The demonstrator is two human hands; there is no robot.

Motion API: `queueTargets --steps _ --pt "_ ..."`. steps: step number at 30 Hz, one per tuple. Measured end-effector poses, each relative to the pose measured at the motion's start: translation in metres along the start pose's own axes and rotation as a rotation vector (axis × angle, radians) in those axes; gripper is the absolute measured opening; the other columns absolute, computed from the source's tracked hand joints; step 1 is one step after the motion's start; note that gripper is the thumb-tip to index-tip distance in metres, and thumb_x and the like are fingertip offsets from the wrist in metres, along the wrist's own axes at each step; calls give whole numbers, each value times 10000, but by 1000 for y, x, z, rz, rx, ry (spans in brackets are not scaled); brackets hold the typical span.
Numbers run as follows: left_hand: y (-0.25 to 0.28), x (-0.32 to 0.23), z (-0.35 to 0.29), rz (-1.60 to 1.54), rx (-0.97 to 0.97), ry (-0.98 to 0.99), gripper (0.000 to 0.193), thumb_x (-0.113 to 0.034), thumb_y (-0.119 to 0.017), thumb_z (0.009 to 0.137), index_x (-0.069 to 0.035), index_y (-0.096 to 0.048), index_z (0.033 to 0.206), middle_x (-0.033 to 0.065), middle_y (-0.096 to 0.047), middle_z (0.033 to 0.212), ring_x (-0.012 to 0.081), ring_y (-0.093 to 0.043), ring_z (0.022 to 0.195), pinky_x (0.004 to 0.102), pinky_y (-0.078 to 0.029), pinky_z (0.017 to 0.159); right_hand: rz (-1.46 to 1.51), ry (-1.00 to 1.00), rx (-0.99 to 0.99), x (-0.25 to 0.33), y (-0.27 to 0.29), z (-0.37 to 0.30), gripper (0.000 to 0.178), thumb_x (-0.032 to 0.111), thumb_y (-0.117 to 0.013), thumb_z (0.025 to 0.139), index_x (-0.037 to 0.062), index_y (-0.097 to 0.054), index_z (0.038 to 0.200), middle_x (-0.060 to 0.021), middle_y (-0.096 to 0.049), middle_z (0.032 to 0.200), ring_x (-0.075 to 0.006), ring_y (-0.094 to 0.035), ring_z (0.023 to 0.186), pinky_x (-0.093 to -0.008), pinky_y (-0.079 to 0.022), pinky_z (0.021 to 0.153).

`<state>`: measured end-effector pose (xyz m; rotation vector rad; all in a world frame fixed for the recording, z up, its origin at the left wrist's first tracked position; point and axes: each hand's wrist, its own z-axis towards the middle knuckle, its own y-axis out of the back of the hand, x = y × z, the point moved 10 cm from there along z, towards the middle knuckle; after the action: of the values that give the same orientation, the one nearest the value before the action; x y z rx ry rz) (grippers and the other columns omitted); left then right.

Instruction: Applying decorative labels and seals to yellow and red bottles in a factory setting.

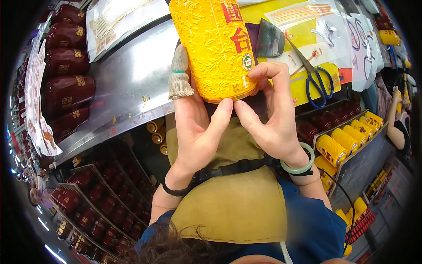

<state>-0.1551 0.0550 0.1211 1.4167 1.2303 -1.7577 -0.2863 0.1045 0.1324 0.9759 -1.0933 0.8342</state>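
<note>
A large yellow bottle (213,53), embossed with scrollwork and marked with red characters, is held tilted between my two hands over the bench edge. My left hand (195,125) wraps its left side; a grey knitted finger cover (179,75) sits on one finger. My right hand (274,116) grips the lower right side with curled fingers. Both thumbs press at the bottom rim, nearly touching each other. A small round green-and-white sticker (248,62) shows near the right fingertips. Dark purple cloth (252,37) lies behind the bottle. Its top runs out of the picture.
Blue-handled scissors (318,83) lie on a yellow sheet at right, beside decal sheets (301,15). Dark red bottles (68,61) line the metal bench (127,83) at left. Racks of dark red bottles (103,198) stand lower left; yellow bottles (332,149) fill a rack at right. Another person's arm (394,119) shows far right.
</note>
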Motion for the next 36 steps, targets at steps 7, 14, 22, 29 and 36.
queueTargets --steps 7,14,22,29,36 --pt "-2 -2 1 3 42 -26 860 118 -540 910 0 -52 1608 175 -191 1640 280 -270 1507 421 -246 1226 -38 19 10 2 -2 3 509 -17 -751 743 20 -527 1199 -119 -462 1101 -227 -471 947 -313 -431 819" --pt "-1 0 -1 -18 72 -10 857 108 -545 918 -2 -51 1609 177 -170 1650 287 -250 1517 428 -228 1233 -10 -10 23 -3 -1 0 501 -10 -755 759 27 -529 1205 -112 -458 1104 -220 -465 957 -315 -428 836" --pt "3 1 0 26 47 1 875 112 -572 902 -6 -74 1612 162 -155 1660 284 -216 1531 432 -210 1240 48 -24 45 -5 -2 1 490 7 -754 787 25 -525 1220 -107 -449 1121 -218 -455 978 -312 -422 856" --pt "5 -1 2 27 55 -5 891 84 -601 906 -30 -79 1620 170 -196 1640 287 -265 1508 441 -253 1222 55 -44 77 -5 -3 2 474 20 -745 815 19 -515 1230 -106 -444 1129 -214 -452 989 -311 -418 869" --pt "2 1 -1 96 33 -23 904 107 -600 889 -5 -67 1610 167 -150 1655 272 -225 1526 413 -221 1234 126 -90 85 -8 -3 1 442 26 -725 835 16 -517 1224 -105 -445 1136 -210 -456 1007 -307 -415 891"
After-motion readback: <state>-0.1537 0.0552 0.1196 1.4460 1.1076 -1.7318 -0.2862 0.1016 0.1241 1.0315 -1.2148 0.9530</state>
